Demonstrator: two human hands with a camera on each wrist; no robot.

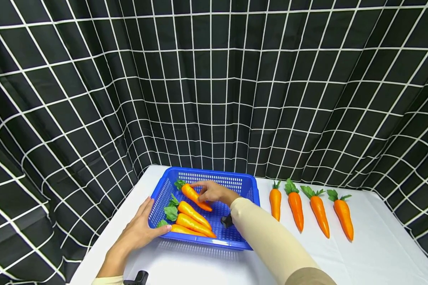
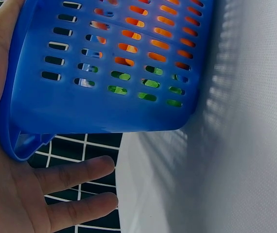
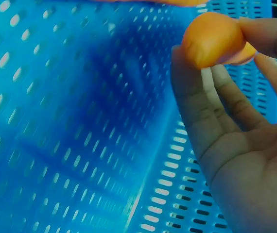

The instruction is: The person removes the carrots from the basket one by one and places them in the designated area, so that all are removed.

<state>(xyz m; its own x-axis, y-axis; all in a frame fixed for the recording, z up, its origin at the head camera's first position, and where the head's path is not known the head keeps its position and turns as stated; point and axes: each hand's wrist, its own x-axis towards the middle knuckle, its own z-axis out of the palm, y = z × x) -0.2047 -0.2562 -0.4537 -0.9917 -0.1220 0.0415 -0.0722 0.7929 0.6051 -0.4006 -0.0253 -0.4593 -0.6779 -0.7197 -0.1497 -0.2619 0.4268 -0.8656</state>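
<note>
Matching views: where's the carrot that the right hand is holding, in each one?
Head: just left of centre, lower half; carrot in the right hand, inside the blue basket.
Left wrist: can't single it out; orange shows through the blue basket, upper part of the picture.
Right wrist: upper right, between the fingers.
Shared landmark: the blue basket, in all three.

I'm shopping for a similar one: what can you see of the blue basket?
The blue basket looks like plastic: rectangular, with rows of slots through its walls, a perforated floor and a solid rim. It stands upright on the white tablecloth. Four orange carrots with green tops are inside, one pinched by the right hand. The left hand touches its near-left corner.
</note>
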